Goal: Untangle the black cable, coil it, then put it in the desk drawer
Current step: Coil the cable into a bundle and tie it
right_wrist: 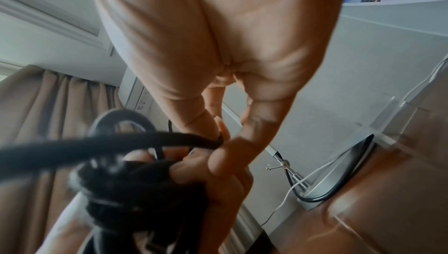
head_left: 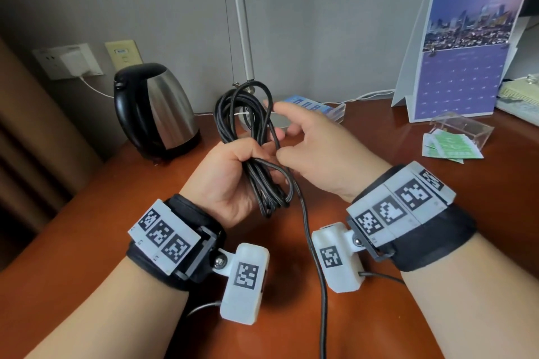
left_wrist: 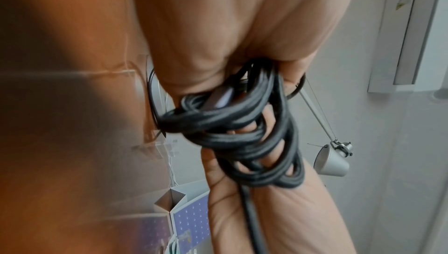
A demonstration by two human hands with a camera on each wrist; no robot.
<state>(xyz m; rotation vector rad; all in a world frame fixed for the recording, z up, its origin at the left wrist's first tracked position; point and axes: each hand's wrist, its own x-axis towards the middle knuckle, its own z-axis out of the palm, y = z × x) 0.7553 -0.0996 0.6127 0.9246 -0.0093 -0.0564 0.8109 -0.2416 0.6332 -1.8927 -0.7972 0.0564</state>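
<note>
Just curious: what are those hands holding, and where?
The left hand grips the black cable bundle around its middle; the right hand pinches one loose strand beside it.

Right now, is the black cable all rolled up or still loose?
Partly rolled. The left hand grips a bundle of black cable loops, but one strand hangs loose toward the desk, pinched by the right hand.

Steel kettle (head_left: 157, 108) with a black handle sits on the brown desk (head_left: 87, 230), left of centre. Purple desk calendar (head_left: 466, 46) upper right, clear acrylic box (head_left: 460, 128) below it, with what look like green packets (head_left: 449, 147) beside it.
</note>
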